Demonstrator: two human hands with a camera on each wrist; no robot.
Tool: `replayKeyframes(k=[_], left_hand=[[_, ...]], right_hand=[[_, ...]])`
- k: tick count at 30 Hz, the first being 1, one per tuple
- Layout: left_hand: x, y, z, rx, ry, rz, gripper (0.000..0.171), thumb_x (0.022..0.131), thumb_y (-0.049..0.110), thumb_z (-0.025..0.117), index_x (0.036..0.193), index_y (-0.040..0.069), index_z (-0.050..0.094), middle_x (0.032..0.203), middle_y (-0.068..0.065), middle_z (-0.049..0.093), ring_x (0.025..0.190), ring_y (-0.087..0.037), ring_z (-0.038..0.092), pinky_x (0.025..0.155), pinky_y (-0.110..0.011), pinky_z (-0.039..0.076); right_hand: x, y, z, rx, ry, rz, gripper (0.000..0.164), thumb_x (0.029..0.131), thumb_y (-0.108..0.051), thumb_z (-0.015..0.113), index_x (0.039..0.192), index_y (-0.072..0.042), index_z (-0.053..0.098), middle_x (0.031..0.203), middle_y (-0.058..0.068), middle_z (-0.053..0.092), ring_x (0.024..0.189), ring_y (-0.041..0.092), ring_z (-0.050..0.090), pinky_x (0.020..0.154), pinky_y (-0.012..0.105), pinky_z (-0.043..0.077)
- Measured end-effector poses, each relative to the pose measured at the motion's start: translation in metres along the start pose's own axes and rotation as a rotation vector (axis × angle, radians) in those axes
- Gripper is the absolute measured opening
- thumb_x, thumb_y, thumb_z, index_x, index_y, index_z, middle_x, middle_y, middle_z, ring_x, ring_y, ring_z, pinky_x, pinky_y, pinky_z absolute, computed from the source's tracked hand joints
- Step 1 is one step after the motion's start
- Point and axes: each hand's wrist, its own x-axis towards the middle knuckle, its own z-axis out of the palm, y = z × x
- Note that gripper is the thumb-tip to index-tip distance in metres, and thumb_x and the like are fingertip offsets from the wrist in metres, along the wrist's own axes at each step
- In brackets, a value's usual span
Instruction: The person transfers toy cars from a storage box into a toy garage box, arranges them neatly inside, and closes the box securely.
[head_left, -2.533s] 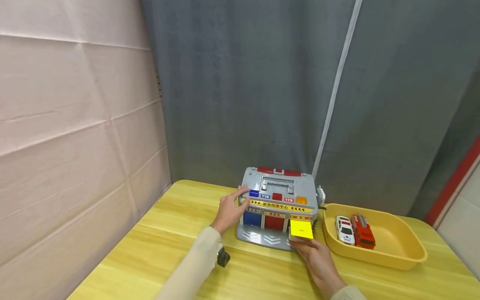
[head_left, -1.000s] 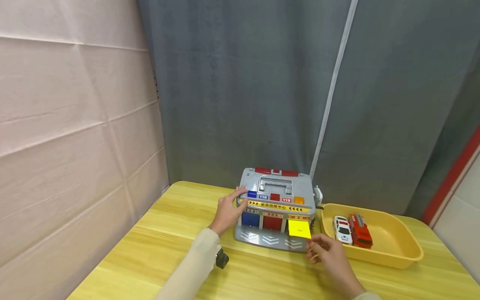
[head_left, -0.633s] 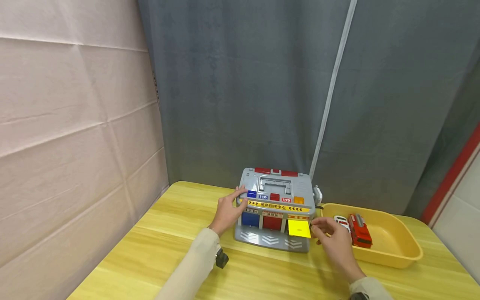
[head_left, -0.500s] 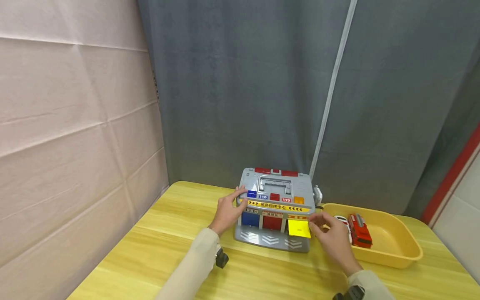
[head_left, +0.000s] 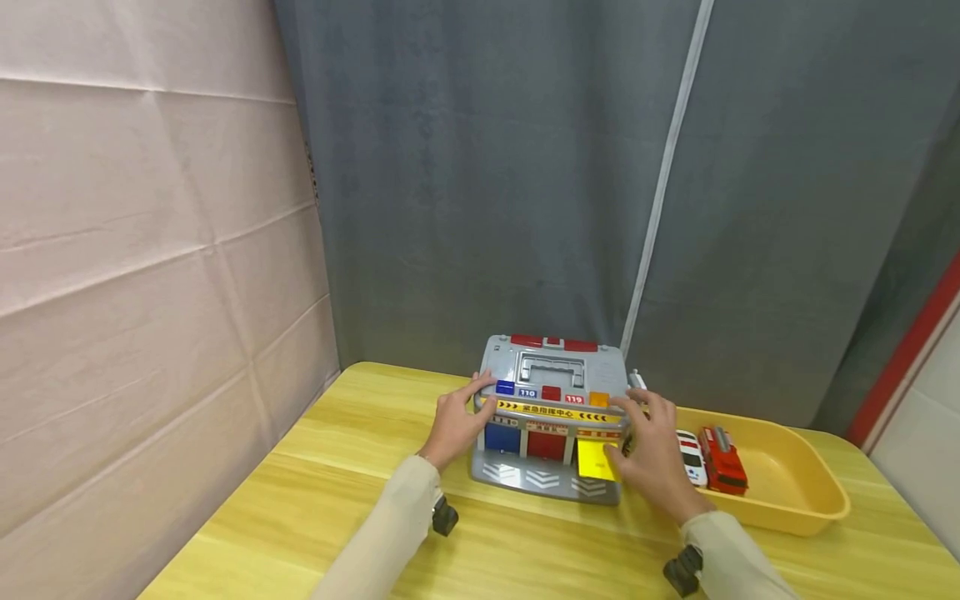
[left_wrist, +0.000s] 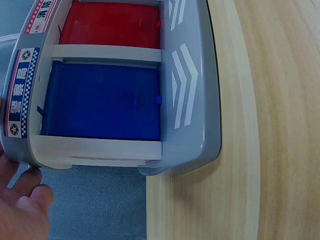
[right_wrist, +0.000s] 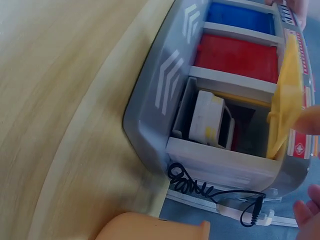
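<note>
A grey toy garage (head_left: 555,373) stands on the table, its blue and red doors down. My left hand (head_left: 455,425) grips its left roof edge, thumb at the front and fingers on top. At the right bay the yellow door (head_left: 595,461) sticks out, raised. The thumb of my right hand (head_left: 654,454) touches this door, while its fingers reach the right roof edge. Inside that bay sits a small white toy vehicle (right_wrist: 206,117) with yellow marks, partly hidden; its exact kind is unclear.
Right of the garage is a yellow bin (head_left: 813,475) holding a white toy police car (head_left: 691,458) and a red toy fire truck (head_left: 722,461). A coiled black cord (right_wrist: 192,186) hangs at the garage's right side. A grey curtain (head_left: 480,183) hangs behind the table.
My right hand has left the bay's front beneath the yellow door, drawn back right, then risen to the door and roof edge. The door tips slightly lower. My left hand stays put.
</note>
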Motion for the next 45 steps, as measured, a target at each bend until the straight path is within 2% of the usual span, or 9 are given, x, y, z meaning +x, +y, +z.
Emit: replayKeyframes(k=[4, 8, 13, 19, 25, 30, 36, 41, 45], left_hand=[[0.0, 0.001, 0.0, -0.011, 0.004, 0.013, 0.037, 0.096, 0.029, 0.062, 0.132, 0.02, 0.067, 0.15, 0.009, 0.053, 0.144, -0.021, 0.046, 0.123, -0.059, 0.025], [0.0, 0.0, 0.0, -0.011, 0.007, 0.024, 0.037, 0.096, 0.028, 0.062, 0.132, 0.02, 0.067, 0.149, 0.008, 0.053, 0.144, -0.021, 0.046, 0.124, -0.056, 0.027], [0.0, -0.002, 0.001, -0.007, 0.002, 0.021, 0.037, 0.096, 0.029, 0.062, 0.132, 0.021, 0.066, 0.15, 0.009, 0.052, 0.144, -0.02, 0.045, 0.123, -0.055, 0.028], [0.0, -0.002, 0.001, -0.008, 0.006, 0.023, 0.037, 0.097, 0.029, 0.062, 0.132, 0.021, 0.066, 0.15, 0.009, 0.052, 0.144, -0.021, 0.046, 0.122, -0.062, 0.023], [-0.001, -0.001, 0.001, 0.0, 0.01, 0.01, 0.037, 0.096, 0.029, 0.062, 0.132, 0.021, 0.067, 0.15, 0.009, 0.052, 0.144, -0.021, 0.046, 0.122, -0.059, 0.026], [-0.001, -0.001, 0.001, 0.001, 0.014, 0.03, 0.038, 0.096, 0.029, 0.061, 0.132, 0.019, 0.066, 0.15, 0.006, 0.053, 0.143, -0.024, 0.047, 0.12, -0.062, 0.026], [-0.001, 0.001, 0.001, -0.015, 0.003, 0.003, 0.038, 0.097, 0.029, 0.061, 0.134, 0.022, 0.065, 0.152, 0.009, 0.051, 0.146, -0.022, 0.044, 0.123, -0.059, 0.024], [0.0, 0.0, 0.0, -0.021, 0.003, 0.011, 0.038, 0.097, 0.029, 0.061, 0.134, 0.022, 0.065, 0.151, 0.008, 0.051, 0.145, -0.023, 0.044, 0.123, -0.058, 0.026], [0.0, 0.0, 0.001, -0.012, 0.003, 0.011, 0.038, 0.096, 0.029, 0.062, 0.134, 0.021, 0.065, 0.152, 0.008, 0.051, 0.145, -0.022, 0.044, 0.124, -0.052, 0.029]], right_hand=[[0.0, 0.003, 0.002, 0.001, -0.073, 0.04, 0.079, 0.068, -0.002, 0.086, 0.139, -0.004, 0.052, 0.147, 0.025, 0.04, 0.135, 0.046, 0.029, 0.105, 0.072, 0.034], [0.003, 0.005, 0.003, -0.005, -0.142, 0.063, 0.088, 0.071, -0.004, 0.085, 0.148, -0.005, 0.043, 0.151, 0.026, 0.04, 0.138, 0.046, 0.029, 0.111, 0.072, 0.029], [0.005, 0.006, 0.006, -0.024, -0.195, 0.102, 0.094, 0.072, -0.004, 0.084, 0.152, -0.005, 0.035, 0.15, 0.026, 0.04, 0.137, 0.045, 0.031, 0.114, 0.069, 0.03], [0.006, 0.007, 0.014, -0.045, -0.185, 0.131, 0.099, 0.07, 0.0, 0.084, 0.154, -0.008, 0.032, 0.147, 0.023, 0.039, 0.136, 0.044, 0.031, 0.113, 0.068, 0.036], [0.005, 0.009, 0.02, -0.073, -0.174, 0.13, 0.098, 0.071, 0.001, 0.084, 0.154, -0.008, 0.032, 0.146, 0.022, 0.038, 0.135, 0.042, 0.031, 0.112, 0.066, 0.039], [0.005, 0.009, 0.021, -0.11, -0.176, 0.138, 0.097, 0.072, -0.001, 0.084, 0.154, -0.009, 0.033, 0.148, 0.021, 0.035, 0.135, 0.042, 0.029, 0.112, 0.066, 0.039], [0.006, 0.009, 0.021, -0.15, -0.171, 0.108, 0.094, 0.071, -0.004, 0.086, 0.151, -0.006, 0.037, 0.148, 0.022, 0.035, 0.134, 0.042, 0.029, 0.112, 0.065, 0.039], [0.005, 0.01, 0.021, -0.165, -0.147, 0.077, 0.088, 0.069, -0.005, 0.088, 0.144, -0.003, 0.043, 0.145, 0.022, 0.037, 0.131, 0.043, 0.031, 0.11, 0.065, 0.039], [0.006, 0.011, 0.022, -0.177, -0.146, 0.073, 0.085, 0.069, -0.006, 0.089, 0.142, -0.003, 0.045, 0.144, 0.023, 0.038, 0.131, 0.043, 0.032, 0.111, 0.065, 0.039]])
